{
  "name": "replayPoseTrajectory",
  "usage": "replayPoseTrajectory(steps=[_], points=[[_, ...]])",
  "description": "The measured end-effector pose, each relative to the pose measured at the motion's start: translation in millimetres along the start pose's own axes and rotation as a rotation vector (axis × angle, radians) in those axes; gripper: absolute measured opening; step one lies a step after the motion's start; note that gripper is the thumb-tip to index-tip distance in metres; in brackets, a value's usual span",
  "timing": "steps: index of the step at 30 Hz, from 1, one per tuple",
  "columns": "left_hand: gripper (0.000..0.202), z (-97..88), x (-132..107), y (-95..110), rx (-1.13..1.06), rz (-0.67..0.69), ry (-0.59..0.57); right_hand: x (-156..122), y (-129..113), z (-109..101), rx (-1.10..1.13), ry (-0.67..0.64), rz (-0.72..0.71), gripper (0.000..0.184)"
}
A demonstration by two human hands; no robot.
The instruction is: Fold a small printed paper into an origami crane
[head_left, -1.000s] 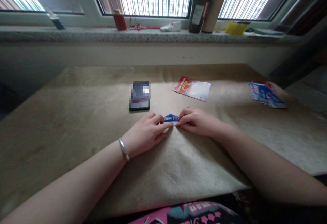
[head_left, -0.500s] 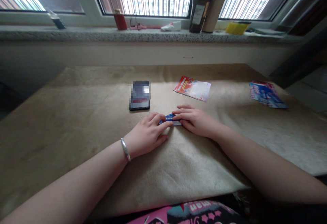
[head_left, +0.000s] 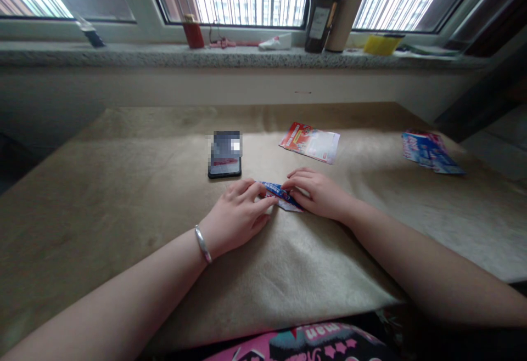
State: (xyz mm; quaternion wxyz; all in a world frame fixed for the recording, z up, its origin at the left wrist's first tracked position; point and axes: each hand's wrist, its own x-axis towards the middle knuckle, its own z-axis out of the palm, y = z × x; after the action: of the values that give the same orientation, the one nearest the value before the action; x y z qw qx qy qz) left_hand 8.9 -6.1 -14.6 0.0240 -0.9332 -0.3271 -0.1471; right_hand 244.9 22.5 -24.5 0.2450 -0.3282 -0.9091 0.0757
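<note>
Since half a second before, the thin blue-and-white folded paper (head_left: pixel 272 189) had turned a little, so its right end pointed down toward four o'clock, and more of its pale bottom layer peeked out. The bare right hand (head_left: pixel 321 192) had shifted a tiny bit too, with its fingers curled more. The bare left hand (head_left: pixel 236 210) stayed almost in the same spot.

The folded paper lay on the smooth tan table cover (head_left: pixel 123 196), right between the two hands. The left hand was at its eight o'clock, with bent fingers holding its left end. A shiny silver round bracelet (head_left: pixel 202 244) sat on that wrist. The right hand was at three o'clock, and its fingers gripped the right part. Its thumb was too hard to see.

From the folded paper, a flat black rectangular phone (head_left: pixel 224 163) lay near ten o'clock, its top part blurred into squares. A flat red-and-white paper packet (head_left: pixel 310 142) lay at one o'clock. Some flat blue-and-pink packets (head_left: pixel 428 152) overlapped well away, between two and three o'clock. Farther off, on the speckled gray stone windowsill (head_left: pixel 144 58), a red tube-shaped thing (head_left: pixel 193 33) stood at eleven o'clock.
</note>
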Motion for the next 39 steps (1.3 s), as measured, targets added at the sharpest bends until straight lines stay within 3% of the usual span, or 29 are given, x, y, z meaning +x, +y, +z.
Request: replayPoseTrajectory(steps=[11,16,23,39], points=[[0.033,0.0,1.7,-1.8,-0.054,-0.04,-0.076,-1.1,-0.4,2.2,0.045,-0.059,0.003,0.03],[0.03,-0.5,3.0,-2.2,-0.068,-0.062,-0.065,-0.1,0.5,1.8,0.031,-0.004,-0.029,0.025],[0.025,-1.4,5.8,-2.9,-0.13,-0.051,-0.024,-1.9,-0.6,-0.1,-0.019,-0.041,-0.05,0.02],[0.04,3.2,5.8,-5.0,-0.19,-0.082,-0.073,-2.3,-7.3,-0.6,-0.167,-0.036,-0.101,0.016]])
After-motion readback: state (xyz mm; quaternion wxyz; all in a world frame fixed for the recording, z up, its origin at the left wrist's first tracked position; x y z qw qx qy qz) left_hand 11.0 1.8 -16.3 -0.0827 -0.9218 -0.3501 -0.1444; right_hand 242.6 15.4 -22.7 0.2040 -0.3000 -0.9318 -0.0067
